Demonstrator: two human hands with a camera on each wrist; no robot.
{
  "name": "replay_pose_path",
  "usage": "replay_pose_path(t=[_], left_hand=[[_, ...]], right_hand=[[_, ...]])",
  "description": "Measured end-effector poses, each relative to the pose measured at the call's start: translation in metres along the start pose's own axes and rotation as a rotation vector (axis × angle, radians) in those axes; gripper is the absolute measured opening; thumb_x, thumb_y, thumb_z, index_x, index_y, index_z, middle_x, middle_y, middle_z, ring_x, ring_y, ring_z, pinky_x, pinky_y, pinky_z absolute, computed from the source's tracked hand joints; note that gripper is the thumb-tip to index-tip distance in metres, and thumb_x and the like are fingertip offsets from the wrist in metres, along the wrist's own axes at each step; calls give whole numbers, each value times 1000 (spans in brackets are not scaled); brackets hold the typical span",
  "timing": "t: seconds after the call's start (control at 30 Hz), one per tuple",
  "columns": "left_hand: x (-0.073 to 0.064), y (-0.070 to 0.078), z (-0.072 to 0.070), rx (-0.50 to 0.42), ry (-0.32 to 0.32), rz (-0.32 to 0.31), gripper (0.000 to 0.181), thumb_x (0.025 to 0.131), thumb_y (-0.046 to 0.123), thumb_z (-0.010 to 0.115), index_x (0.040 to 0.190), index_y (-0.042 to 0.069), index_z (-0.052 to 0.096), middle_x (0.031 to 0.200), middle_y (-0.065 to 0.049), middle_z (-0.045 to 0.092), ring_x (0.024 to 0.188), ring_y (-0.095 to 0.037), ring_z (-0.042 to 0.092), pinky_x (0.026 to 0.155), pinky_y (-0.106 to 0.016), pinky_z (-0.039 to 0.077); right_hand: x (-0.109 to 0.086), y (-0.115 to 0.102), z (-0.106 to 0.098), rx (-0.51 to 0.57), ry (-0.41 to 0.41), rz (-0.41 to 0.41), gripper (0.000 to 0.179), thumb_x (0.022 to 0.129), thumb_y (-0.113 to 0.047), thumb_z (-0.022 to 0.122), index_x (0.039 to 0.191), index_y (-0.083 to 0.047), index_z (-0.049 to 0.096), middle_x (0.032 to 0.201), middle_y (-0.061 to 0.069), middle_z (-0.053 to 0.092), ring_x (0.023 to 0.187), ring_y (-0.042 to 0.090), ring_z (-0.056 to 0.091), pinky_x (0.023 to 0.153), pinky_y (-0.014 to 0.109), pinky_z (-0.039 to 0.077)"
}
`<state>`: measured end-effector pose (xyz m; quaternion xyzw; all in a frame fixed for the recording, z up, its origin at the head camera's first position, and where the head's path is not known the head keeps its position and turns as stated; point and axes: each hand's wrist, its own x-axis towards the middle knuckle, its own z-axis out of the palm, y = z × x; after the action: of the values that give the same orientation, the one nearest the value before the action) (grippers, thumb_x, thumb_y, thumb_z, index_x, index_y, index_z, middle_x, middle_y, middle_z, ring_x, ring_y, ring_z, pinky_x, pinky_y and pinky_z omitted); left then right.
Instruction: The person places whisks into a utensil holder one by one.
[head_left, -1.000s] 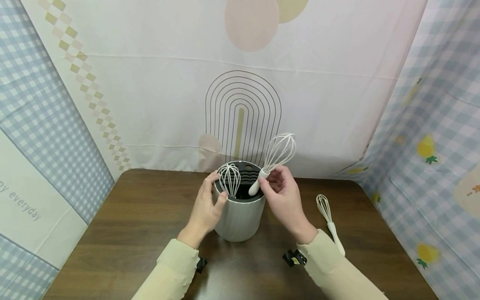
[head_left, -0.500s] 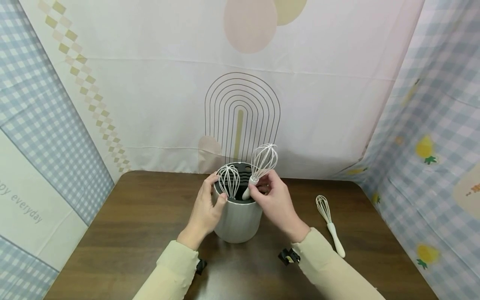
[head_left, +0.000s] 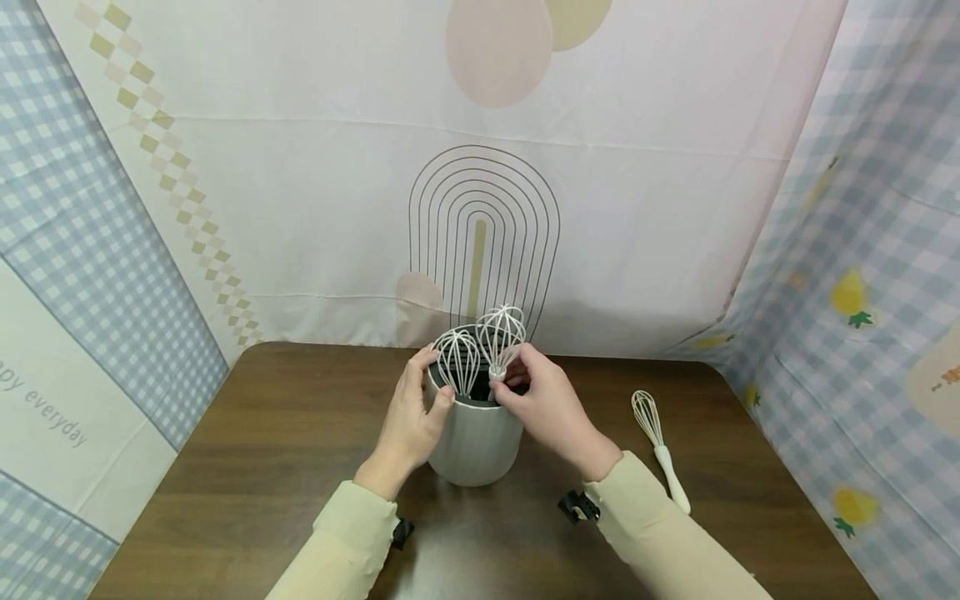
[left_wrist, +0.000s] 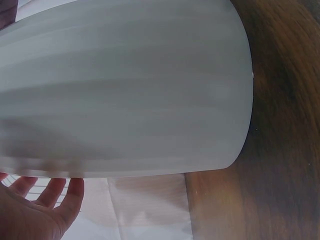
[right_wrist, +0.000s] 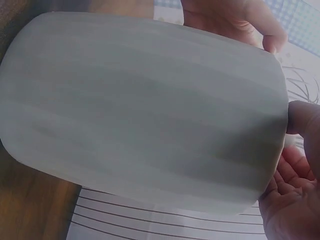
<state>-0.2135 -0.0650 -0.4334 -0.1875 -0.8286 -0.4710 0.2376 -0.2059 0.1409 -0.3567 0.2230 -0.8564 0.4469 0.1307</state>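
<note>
A grey-white utensil holder [head_left: 474, 450] with a black slotted insert stands upright on the table. My left hand [head_left: 407, 417] holds it by its left side near the rim, fingers behind and thumb in front. One whisk [head_left: 458, 360] stands in the holder beside that hand, wires up. Between thumb and fingers, my right hand [head_left: 551, 410] pinches a second whisk [head_left: 501, 335] just below its wires. Its handle is mostly down inside the holder and hidden. In the right wrist view the holder's wall [right_wrist: 140, 110] fills most of the frame, the right thumb at its rim.
A third, smaller whisk [head_left: 662, 450] lies on the brown wooden table [head_left: 285, 433] to the right of the holder. A printed white cloth [head_left: 322, 208] hangs behind the table, with blue checked cloth [head_left: 97, 192] at both sides.
The right hand has moved left and down with the second whisk, which has turned more upright and sunk handle-first into the holder. The left hand has stayed on the holder.
</note>
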Motion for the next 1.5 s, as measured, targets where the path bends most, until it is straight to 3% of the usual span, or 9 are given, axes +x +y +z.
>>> replay_pose_path(t=[0.53,0.73,0.87,1.1,1.33,1.5], left_hand=[[0,-1,1,-8,10,6,54,92,37,48,138,12,38,150,-8,37,131,-28,40,101,-49,38],[-1,-1,2,-10,13,2,54,91,36,48,139,13,38,150,-9,38,133,-27,39,102,-49,37],[0,-1,1,-13,15,5,55,91,37,48,139,13,37,150,-8,37,133,-28,39,102,-49,37],[-1,-1,1,-11,23,9,54,91,38,48,138,12,38,150,-8,38,133,-28,39,103,-49,36],[-1,0,1,-7,19,3,55,91,38,47,139,13,38,151,-6,37,134,-28,38,104,-49,34],[-1,0,1,-3,14,-2,56,91,39,47,140,14,37,151,-6,36,135,-28,37,104,-49,34]], right_hand=[[-1,-3,-10,-74,-102,45,34,81,-18,79,107,-10,58,95,-2,62,86,10,62,78,27,52],[-3,-5,-15,-76,-121,26,54,76,-21,83,121,-6,57,104,0,61,92,13,61,82,27,51],[-4,-5,-16,-27,-106,-17,66,73,-22,85,128,-4,53,111,6,60,98,15,60,86,26,50],[-7,-4,-22,-31,-39,-82,65,73,-29,85,128,-12,56,113,1,60,101,14,59,85,30,51],[-10,0,-31,-54,29,-78,64,73,-35,83,126,-10,58,112,6,62,96,19,60,80,40,52],[-15,9,-39,-54,41,-46,61,74,-36,83,125,-14,58,114,5,63,94,18,61,81,38,51]])
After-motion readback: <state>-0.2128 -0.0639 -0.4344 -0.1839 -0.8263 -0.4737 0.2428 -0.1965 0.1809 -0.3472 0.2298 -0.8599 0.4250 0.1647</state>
